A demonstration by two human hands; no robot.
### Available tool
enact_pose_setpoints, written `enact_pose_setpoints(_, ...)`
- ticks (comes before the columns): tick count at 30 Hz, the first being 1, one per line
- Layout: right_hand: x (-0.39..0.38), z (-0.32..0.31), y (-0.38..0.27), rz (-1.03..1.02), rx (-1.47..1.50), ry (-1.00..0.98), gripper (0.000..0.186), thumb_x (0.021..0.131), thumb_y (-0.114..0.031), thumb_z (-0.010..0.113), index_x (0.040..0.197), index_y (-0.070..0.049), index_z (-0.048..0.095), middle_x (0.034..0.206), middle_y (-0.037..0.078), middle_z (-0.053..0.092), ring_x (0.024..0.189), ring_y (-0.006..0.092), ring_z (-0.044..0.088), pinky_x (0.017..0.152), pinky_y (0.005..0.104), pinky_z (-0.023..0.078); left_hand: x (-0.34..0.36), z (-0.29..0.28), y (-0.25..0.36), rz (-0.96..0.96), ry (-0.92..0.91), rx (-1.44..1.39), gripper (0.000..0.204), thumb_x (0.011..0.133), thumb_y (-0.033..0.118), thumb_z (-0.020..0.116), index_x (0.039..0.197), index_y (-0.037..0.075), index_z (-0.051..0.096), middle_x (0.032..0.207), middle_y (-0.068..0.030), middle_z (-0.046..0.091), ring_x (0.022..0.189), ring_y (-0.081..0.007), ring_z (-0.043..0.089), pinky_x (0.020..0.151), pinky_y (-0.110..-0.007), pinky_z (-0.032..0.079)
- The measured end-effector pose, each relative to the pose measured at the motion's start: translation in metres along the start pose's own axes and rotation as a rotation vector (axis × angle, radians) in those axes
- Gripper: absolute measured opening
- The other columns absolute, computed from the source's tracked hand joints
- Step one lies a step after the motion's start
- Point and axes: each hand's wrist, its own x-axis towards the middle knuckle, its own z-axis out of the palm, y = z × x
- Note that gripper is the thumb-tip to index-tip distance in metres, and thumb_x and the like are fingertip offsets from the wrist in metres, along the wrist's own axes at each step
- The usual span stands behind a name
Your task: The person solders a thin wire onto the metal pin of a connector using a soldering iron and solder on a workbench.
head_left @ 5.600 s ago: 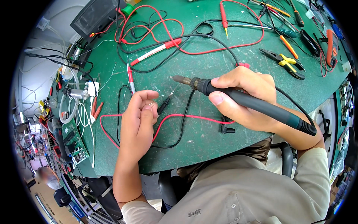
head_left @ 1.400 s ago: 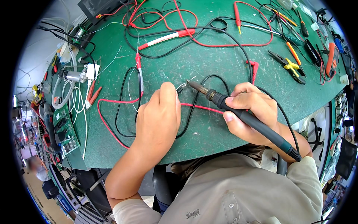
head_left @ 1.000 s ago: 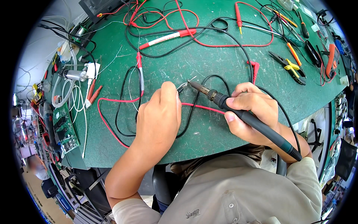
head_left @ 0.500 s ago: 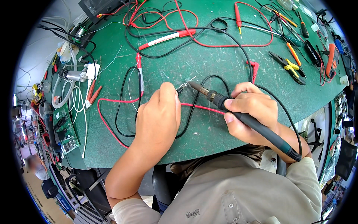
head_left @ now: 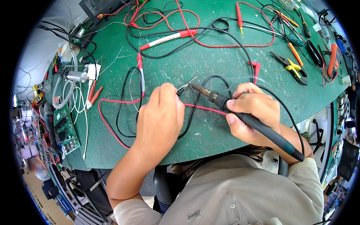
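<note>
My left hand is closed in a pinch on a small black lead end with a bare silvery tip pointing up and right. My right hand grips a soldering iron by its dark handle, its blackened tip against or just beside the silvery end; I cannot tell if they touch. Faint smoke drifts above my right hand. A thin pale wire runs down behind my left hand. Black and red cables pass beneath both hands, partly hidden by them.
A red-and-white marker and red test probe lie at the back. Pliers, screwdrivers and an orange multimeter are on the right. A circuit board and white cable sit left. The iron's black cord loops past my right forearm.
My left hand has shifted slightly right with the lead end. The iron has moved very slightly right. Smoke now shows above my right hand.
</note>
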Motion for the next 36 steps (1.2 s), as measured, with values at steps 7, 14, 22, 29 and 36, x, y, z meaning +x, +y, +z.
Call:
enact_pose_setpoints(7, 0.000, -0.003, 0.002, 0.032, 0.032, 0.079, 0.022, 0.070, 0.004, 0.074, 0.091, 0.004, 0.068, 0.071, 0.008, 0.066, 0.054, 0.0224, 0.060, 0.068, 0.0349, 0.054, -0.002, -0.004, -0.003, -0.103, -0.004, -0.158, 0.008, 0.088, -0.001, 0.059, 0.087, -0.001, 0.051, 0.071, -0.0100, 0.054, 0.056, -0.0170, 0.053, 0.053, -0.033, 0.044)
enact_pose_setpoints(14, 0.000, -0.004, 0.001, 0.056, 0.053, 0.094, 0.021, 0.071, 0.003, 0.074, 0.091, 0.004, 0.066, 0.074, 0.009, 0.067, 0.056, 0.0229, 0.061, 0.069, 0.0345, 0.054, 0.002, -0.014, -0.007, -0.195, -0.052, -0.253, 0.011, 0.091, 0.003, 0.058, 0.084, 0.001, 0.050, 0.060, -0.0025, 0.047, 0.052, -0.0070, 0.042, 0.049, -0.027, 0.034)
enact_pose_setpoints(22, 0.001, -0.005, 0.000, 0.071, 0.062, 0.080, 0.021, 0.071, 0.002, 0.073, 0.090, 0.004, 0.066, 0.077, 0.011, 0.069, 0.057, 0.0243, 0.061, 0.069, 0.0348, 0.054, 0.002, -0.011, -0.007, -0.163, -0.056, -0.200, 0.011, 0.098, 0.006, 0.058, 0.090, -0.001, 0.055, 0.067, -0.0057, 0.052, 0.056, -0.0101, 0.046, 0.052, -0.029, 0.038)
enact_pose_setpoints(29, 0.000, -0.004, 0.000, 0.076, 0.059, 0.091, 0.021, 0.071, 0.002, 0.074, 0.090, 0.004, 0.066, 0.078, 0.011, 0.069, 0.058, 0.0247, 0.062, 0.069, 0.0348, 0.055, 0.003, -0.006, -0.005, -0.052, -0.020, -0.108, 0.007, 0.099, 0.005, 0.056, 0.098, -0.001, 0.053, 0.076, -0.0173, 0.059, 0.063, -0.0329, 0.059, 0.059, -0.040, 0.046)
enact_pose_setpoints(36, 0.000, -0.003, 0.000, 0.078, 0.052, 0.091, 0.021, 0.071, 0.002, 0.074, 0.090, 0.003, 0.066, 0.078, 0.012, 0.069, 0.058, 0.0251, 0.062, 0.068, 0.0351, 0.055, 0.004, -0.006, -0.001, -0.090, -0.082, -0.091, 0.007, 0.098, 0.004, 0.055, 0.100, -0.001, 0.049, 0.078, -0.0215, 0.061, 0.070, -0.0415, 0.063, 0.060, -0.044, 0.048)
